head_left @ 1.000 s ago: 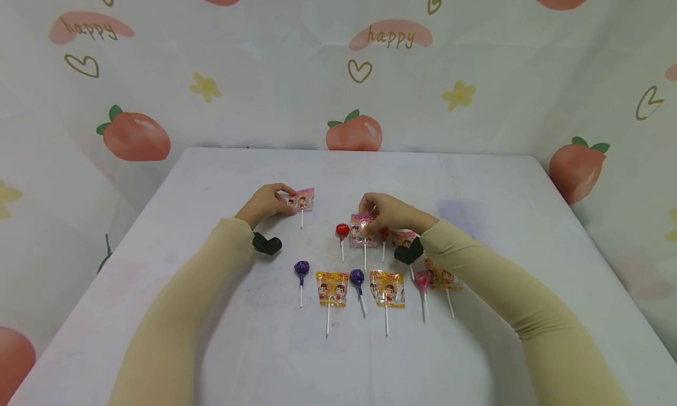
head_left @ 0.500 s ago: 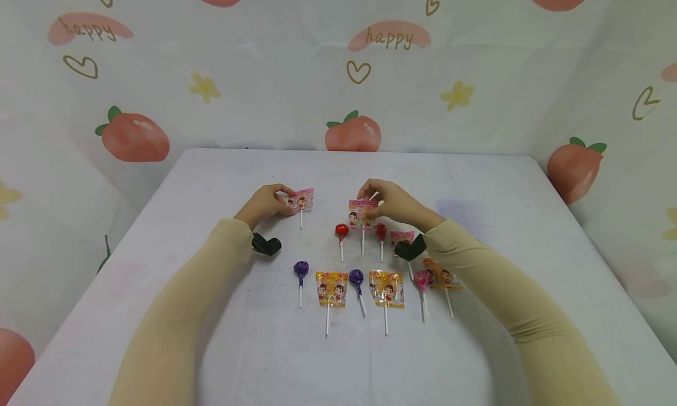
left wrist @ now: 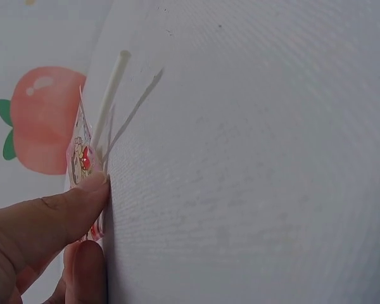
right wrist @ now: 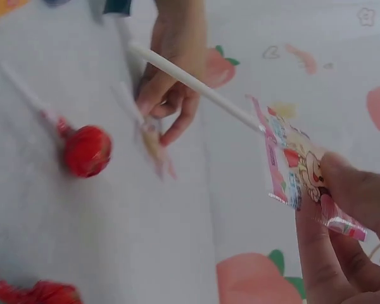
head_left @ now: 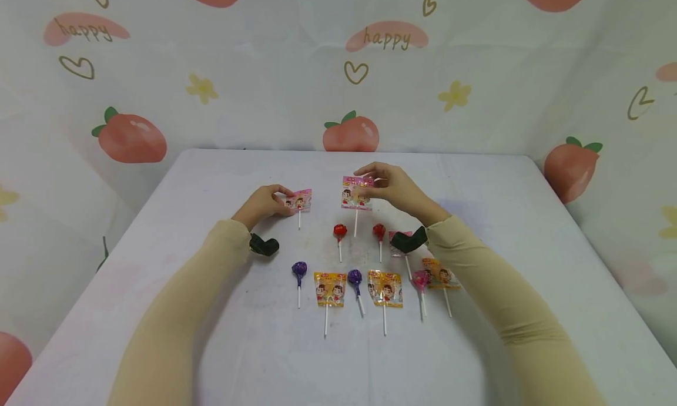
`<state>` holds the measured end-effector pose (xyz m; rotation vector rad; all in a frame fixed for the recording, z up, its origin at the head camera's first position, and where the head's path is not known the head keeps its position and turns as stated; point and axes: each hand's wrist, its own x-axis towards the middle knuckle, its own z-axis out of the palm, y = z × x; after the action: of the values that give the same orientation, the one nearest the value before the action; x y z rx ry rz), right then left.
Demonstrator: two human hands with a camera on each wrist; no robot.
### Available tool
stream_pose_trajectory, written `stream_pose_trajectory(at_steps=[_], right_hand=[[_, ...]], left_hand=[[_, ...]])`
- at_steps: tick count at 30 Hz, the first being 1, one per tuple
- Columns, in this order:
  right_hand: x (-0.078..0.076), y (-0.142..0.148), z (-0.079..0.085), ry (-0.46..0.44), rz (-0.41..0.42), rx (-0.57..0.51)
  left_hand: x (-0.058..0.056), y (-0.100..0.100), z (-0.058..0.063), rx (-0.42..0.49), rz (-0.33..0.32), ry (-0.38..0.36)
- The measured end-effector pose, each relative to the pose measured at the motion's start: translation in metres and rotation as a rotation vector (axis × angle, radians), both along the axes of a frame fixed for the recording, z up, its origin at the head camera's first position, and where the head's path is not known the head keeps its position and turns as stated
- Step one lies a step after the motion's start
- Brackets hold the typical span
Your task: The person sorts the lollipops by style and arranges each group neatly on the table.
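Observation:
At the back left of the table, my left hand (head_left: 264,206) pinches a pink-wrapped lollipop (head_left: 300,201) by its wrapper edge. In the left wrist view, thumb and fingers grip that wrapper close to the cloth, its white stick (left wrist: 114,92) pointing away. My right hand (head_left: 396,190) holds another pink-wrapped lollipop (head_left: 353,193) between thumb and fingers, its stick hanging down in the head view. The right wrist view shows this lollipop's printed wrapper (right wrist: 297,168) raised above the table. Two red lollipops (head_left: 340,232) lie below the right hand, sticks toward the front.
A front row on the white table (head_left: 254,347) has purple lollipops (head_left: 299,269), yellow-wrapped lollipops (head_left: 329,288) and a pink round lollipop (head_left: 421,278). An orange-wrapped lollipop (head_left: 440,274) and another pink-wrapped lollipop (head_left: 398,250) lie by the right forearm. A peach-printed backdrop (head_left: 264,89) stands behind.
My right hand has lifted its pink-wrapped lollipop from between the red lollipops and moved it toward the back of the table. My left hand has stayed in place.

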<state>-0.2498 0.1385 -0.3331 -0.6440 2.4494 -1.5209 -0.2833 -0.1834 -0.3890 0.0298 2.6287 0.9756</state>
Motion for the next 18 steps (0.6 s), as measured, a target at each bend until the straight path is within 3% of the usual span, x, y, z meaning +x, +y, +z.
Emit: stream_pose_trajectory(at_steps=[9, 15, 18], right_hand=[[-0.008, -0.019, 0.009, -0.059, -0.033, -0.132], [-0.018, -0.037, -0.005, -0.212, -0.082, -0.303], [-0.023, -0.045, -0.013, -0.257, -0.137, -0.329]], left_hand=[[0.000, 0.000, 0.000, -0.012, 0.011, -0.003], [0.000, 0.000, 0.001, -0.010, 0.015, -0.009], [0.000, 0.001, 0.001, -0.012, 0.012, -0.009]])
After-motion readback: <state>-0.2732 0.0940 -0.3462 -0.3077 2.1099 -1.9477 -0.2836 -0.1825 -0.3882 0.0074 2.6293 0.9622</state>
